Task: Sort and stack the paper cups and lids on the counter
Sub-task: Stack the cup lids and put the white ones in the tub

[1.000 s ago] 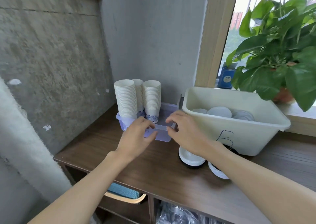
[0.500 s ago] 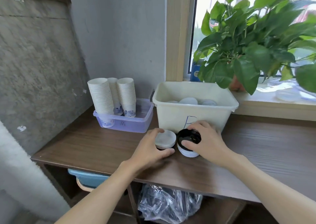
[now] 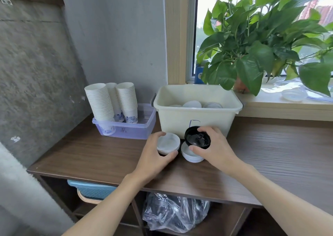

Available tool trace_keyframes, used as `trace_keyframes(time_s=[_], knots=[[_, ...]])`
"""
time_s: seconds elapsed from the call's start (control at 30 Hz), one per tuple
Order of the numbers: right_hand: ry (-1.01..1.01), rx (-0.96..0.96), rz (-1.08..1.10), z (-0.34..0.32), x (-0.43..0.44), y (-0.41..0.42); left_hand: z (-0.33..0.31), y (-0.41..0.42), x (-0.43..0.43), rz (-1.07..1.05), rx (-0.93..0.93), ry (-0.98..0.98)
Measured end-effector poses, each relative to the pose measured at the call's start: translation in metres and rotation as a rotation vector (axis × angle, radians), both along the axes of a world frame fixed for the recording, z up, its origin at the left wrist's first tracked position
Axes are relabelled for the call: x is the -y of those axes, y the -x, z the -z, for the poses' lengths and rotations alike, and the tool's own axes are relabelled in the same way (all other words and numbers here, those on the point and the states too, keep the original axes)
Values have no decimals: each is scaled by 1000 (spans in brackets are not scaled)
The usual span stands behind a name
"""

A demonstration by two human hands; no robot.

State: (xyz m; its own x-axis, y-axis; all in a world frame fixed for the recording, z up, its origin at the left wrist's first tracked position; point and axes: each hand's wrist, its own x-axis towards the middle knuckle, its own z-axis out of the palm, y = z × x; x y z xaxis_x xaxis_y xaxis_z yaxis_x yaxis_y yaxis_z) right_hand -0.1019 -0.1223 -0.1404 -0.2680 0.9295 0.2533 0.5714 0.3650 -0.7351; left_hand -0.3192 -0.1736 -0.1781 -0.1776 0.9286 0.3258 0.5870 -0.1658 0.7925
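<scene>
Gripping a short stack of white lids between curled fingers and thumb, the left hand is resting on the tabletop. The right hand is pinching a tilted black lid just above another white lid pile. Just beyond, a cream bin is holding more lids; far left, paper cups are standing stacked in a purple tray.

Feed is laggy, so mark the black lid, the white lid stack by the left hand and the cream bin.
black lid [image 3: 196, 137]: head view, top face.
white lid stack [image 3: 168, 142]: head view, top lid's centre.
cream bin [image 3: 177, 122]: head view, front wall.
</scene>
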Motion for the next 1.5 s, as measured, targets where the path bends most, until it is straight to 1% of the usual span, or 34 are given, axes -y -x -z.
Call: trace_keyframes(time_s=[0.1, 0.27, 0.37, 0.43, 0.53, 0.63, 0.7, 0.77, 0.83, 0.9, 1.0, 1.1, 1.2, 1.27, 1.33, 1.4, 1.47, 1.5], knots=[[-24, 38, 63, 2, 3, -13, -2, -5, 4, 2, 3, -50], [-32, 93, 209, 10, 10, -39, -3, -12, 10, -13, -48, -106], [-49, 162, 263, 15, 13, -49, -2, -16, 12, -4, -28, -143], [-26, 219, 282, 17, 14, -54, -1, -18, 13, 3, -34, -153], [36, 305, 251, 21, 15, -56, 1, -19, 17, 2, -38, -165], [21, 343, 246, 23, 14, -54, 3, -19, 23, -14, -32, -194], [-47, 388, 267, 23, 13, -51, 4, -17, 26, -28, -22, -218], [-146, 392, 258, 21, 13, -45, 4, -16, 27, -39, -14, -226], [-208, 372, 192, 17, 14, -36, 5, -15, 27, -50, -10, -220], [-229, 395, 115, 15, 15, -24, 6, -15, 27, -64, -2, -218], [-211, 477, 73, 17, 14, -8, 7, -14, 27, -84, 24, -227], [-159, 530, 81, 19, 11, 0, 7, -12, 27, -84, 65, -192], [-167, 561, 99, 20, 10, 3, 7, -12, 28, -58, 107, -162], [-179, 537, 115, 19, 12, 4, 6, -13, 30, -61, 143, -142], [-189, 448, 141, 15, 15, 3, 5, -14, 31, -76, 203, -131], [-166, 252, 159, 9, 19, 4, 5, -13, 33, -94, 247, -122], [-74, -19, 142, 1, 23, 5, 6, -13, 33, -80, 247, -107], [-34, -120, 114, -3, 25, 7, 7, -12, 33, -65, 237, -100]])
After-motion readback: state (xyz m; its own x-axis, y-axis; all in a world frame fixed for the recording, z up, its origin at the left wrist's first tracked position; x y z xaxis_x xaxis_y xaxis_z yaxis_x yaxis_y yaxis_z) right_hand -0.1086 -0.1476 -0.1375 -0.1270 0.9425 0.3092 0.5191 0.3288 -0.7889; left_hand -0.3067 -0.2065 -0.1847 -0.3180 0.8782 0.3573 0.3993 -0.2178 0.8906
